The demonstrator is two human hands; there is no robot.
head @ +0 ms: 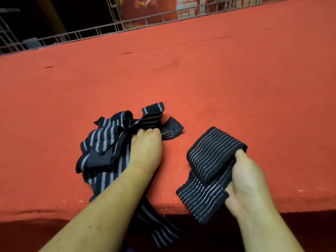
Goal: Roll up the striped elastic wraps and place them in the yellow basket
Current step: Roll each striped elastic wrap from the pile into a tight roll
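Two hands were over the red worktop [200,79]. The left hand [145,146] curled its fingers into a messy pile of striped wraps [105,142] in the middle of the frame; how many were in it could not be told. The right hand [249,179] gripped one folded wrap [212,157] at the lower right.

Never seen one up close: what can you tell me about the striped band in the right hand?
The striped elastic wrap is a dark, ribbed fabric band with thin pale lengthwise stripes. It is loosely folded over itself, not rolled tight. The right hand grips it, reaching into the fold. Its lower end overhangs the near edge of the red table.
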